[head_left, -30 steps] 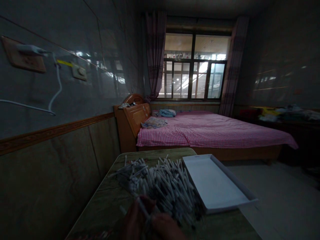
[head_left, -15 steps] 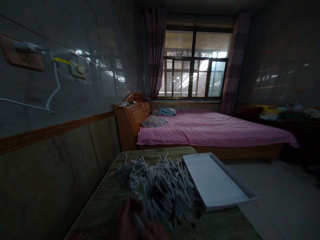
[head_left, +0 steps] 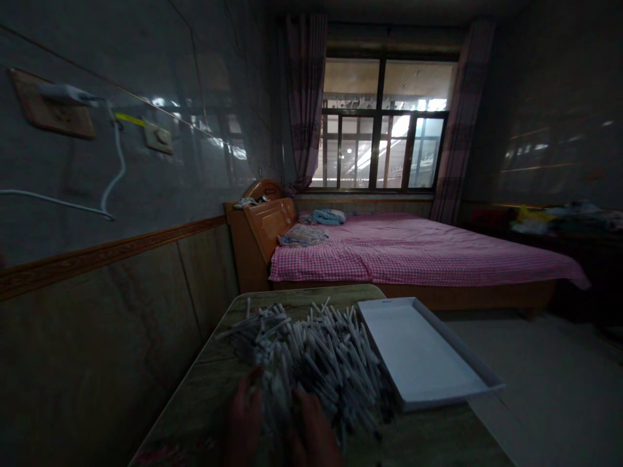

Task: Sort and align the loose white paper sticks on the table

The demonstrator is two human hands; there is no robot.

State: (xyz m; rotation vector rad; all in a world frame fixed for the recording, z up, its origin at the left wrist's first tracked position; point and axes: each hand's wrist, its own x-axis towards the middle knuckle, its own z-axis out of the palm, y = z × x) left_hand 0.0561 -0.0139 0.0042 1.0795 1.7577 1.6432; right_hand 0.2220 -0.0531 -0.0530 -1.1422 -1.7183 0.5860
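Observation:
A large heap of thin white pen-like sticks (head_left: 335, 363), some with dark ends, lies loosely on the table. At the near left edge of the heap is my left hand (head_left: 243, 415), its fingers stretched forward and touching or just beside the sticks. My right hand (head_left: 314, 428) rests over the near part of the heap, fingers extended and somewhat apart. A few sticks lie between the two hands. Dim light and blur hide the fingertips' exact contact. Right of the heap sits a shallow white tray (head_left: 428, 357) with nothing in it.
The table (head_left: 195, 395) has a wood-like top and rounded corners; the tray overhangs its right edge. Beyond stands a bed (head_left: 413, 253) with a pink checked cover. A tiled wall (head_left: 121, 337) with a socket and white cable (head_left: 117, 168) runs along the left.
My hands were close together at the heap's near edge with the fingers bent in; now they are farther apart, fingers stretched onto the sticks. The view has shifted slightly.

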